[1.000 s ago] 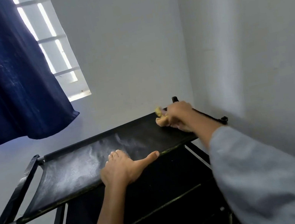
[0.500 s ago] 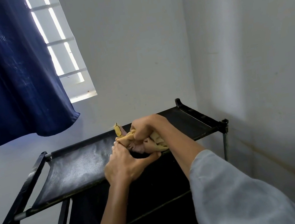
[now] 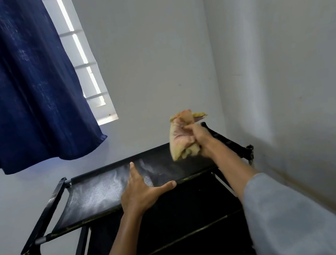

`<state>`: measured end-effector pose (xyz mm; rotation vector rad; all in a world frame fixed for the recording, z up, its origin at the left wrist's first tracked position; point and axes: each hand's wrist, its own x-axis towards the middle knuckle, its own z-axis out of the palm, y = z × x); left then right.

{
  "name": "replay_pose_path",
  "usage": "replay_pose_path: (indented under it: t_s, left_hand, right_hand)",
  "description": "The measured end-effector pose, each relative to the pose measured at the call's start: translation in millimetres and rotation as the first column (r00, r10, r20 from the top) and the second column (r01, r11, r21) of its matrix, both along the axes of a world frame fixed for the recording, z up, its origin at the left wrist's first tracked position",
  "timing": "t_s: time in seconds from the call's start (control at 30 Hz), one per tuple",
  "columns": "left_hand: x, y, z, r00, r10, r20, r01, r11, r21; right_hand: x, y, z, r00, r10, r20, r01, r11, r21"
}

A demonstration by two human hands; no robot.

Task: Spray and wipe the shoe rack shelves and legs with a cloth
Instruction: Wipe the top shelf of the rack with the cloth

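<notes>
A shoe rack [image 3: 98, 194] is standing in a room corner, a curtain [image 3: 10, 82] hanging over the window [image 3: 82, 59] behind it, to the left.

No readable text, labels, brands, numbers or signs showing anywhere in view.

Matt black fabric shelf [image 3: 98, 194] dusted white, crumpled yellow cloth [image 3: 179, 142], glossy black frame [image 3: 44, 217]

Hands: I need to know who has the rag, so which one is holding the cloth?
The right hand, raised above the top shelf, grips the bunched yellow cloth. The left hand rests flat on that shelf, empty.
</notes>
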<state>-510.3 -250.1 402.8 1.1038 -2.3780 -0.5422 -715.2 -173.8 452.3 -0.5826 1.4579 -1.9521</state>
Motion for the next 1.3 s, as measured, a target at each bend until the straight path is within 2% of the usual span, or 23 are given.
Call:
replay_pose_path:
  t_s: [0.07, 0.13, 0.2, 0.23, 0.3, 0.33, 0.37, 0.4, 0.43, 0.47, 0.53, 0.57, 0.6, 0.7, 0.77, 0.87, 0.93, 1.0, 1.03, 1.13, 1.3]
  left_hand:
    - [-1, 0, 1, 1.0, -0.003, 0.017, 0.002, 1.0, 0.026]
    - [-2, 0, 1, 1.0, -0.006, 0.03, 0.005, 0.999, 0.043]
    - [-3, -1, 1, 0.999, -0.002, 0.041, 0.0, 0.999, 0.047]
    - [-3, -2, 0, 0.999, 0.002, 0.047, -0.004, 0.999, 0.044]
    - [-3, -4, -1, 0.998, 0.009, 0.057, -0.011, 0.999, 0.039]
    - [-3, -4, -2, 0.998, 0.01, 0.06, -0.012, 0.999, 0.035]
    - [-4, -5, -3, 0.998, 0.01, 0.062, -0.012, 1.0, 0.029]
    - [-4, -5, -3, 0.998, 0.009, 0.06, -0.01, 1.0, 0.023]
    - [-4, -5, -4, 0.999, 0.007, 0.054, -0.008, 1.0, 0.018]
    - [-5, -5, -5, 0.999, 0.004, 0.047, -0.004, 1.0, 0.012]
    - [-5, -4, -5, 0.999, 0.001, 0.037, 0.0, 1.0, -0.001]
    - [-6, -4, -5, 0.999, 0.0, 0.038, 0.0, 1.0, -0.009]
    - [-6, -4, -6, 0.999, 0.0, 0.041, 0.001, 1.0, -0.018]
    - [-6, -4, -5, 0.999, 0.001, 0.043, 0.0, 0.999, -0.034]
    - [-6, -4, -5, 0.999, -0.004, 0.05, 0.006, 0.999, -0.035]
    - [-8, -3, -3, 0.998, 0.007, 0.056, -0.006, 1.0, -0.016]
    - [-8, -3, 0, 0.998, 0.023, 0.062, -0.022, 1.0, -0.011]
    - [-7, -2, 2, 0.999, 0.031, 0.032, -0.03, 0.999, -0.011]
    - [-6, -1, 2, 0.999, 0.031, 0.013, -0.031, 0.999, -0.02]
    - [-7, -1, 1, 0.999, 0.03, 0.033, -0.03, 0.999, -0.017]
    - [-7, 0, 6, 0.99, 0.055, 0.133, -0.059, 0.998, 0.023]
  right_hand:
    - [-24, 14, 3, 0.999, -0.027, 0.031, 0.025, 0.998, 0.061]
    - [-38, 23, 1, 0.999, 0.019, 0.045, -0.024, 0.993, 0.112]
    - [-40, 27, -1, 0.987, 0.092, -0.135, -0.04, 0.938, 0.344]
    - [-36, 25, 0, 0.953, 0.162, -0.258, -0.015, 0.87, 0.492]
    - [-29, 18, 5, 0.807, 0.328, -0.492, 0.166, 0.673, 0.721]
    - [-26, 14, 11, 0.702, 0.367, -0.61, 0.334, 0.587, 0.738]
    - [-23, 12, 16, 0.595, 0.368, -0.715, 0.51, 0.514, 0.689]
    - [-21, 10, 22, 0.5, 0.364, -0.786, 0.638, 0.459, 0.619]
    - [-22, 4, 23, 0.451, 0.402, -0.797, 0.678, 0.426, 0.599]
    - [-21, -1, 22, 0.473, 0.462, -0.75, 0.655, 0.386, 0.65]
    - [-16, -13, 7, 0.643, 0.512, -0.57, 0.511, 0.269, 0.817]
    - [-12, -15, -1, 0.684, 0.503, -0.528, 0.484, 0.23, 0.845]
    - [-8, -14, -9, 0.679, 0.501, -0.537, 0.502, 0.217, 0.837]
    - [-4, -20, -24, 0.483, 0.478, -0.733, 0.702, 0.288, 0.651]
    - [2, -26, -20, 0.46, 0.427, -0.779, 0.727, 0.323, 0.606]
    - [32, -46, -10, 0.415, 0.465, -0.782, 0.654, 0.445, 0.612]
    - [70, -62, -8, 0.293, 0.538, -0.79, 0.571, 0.564, 0.596]
    - [99, -73, -9, 0.173, 0.619, -0.766, 0.462, 0.636, 0.618]
    - [104, -75, -10, 0.155, 0.65, -0.744, 0.427, 0.635, 0.643]
    - [90, -65, -9, 0.202, 0.671, -0.714, 0.372, 0.621, 0.689]
    - [38, -27, -8, 0.182, 0.659, -0.73, 0.537, 0.555, 0.635]
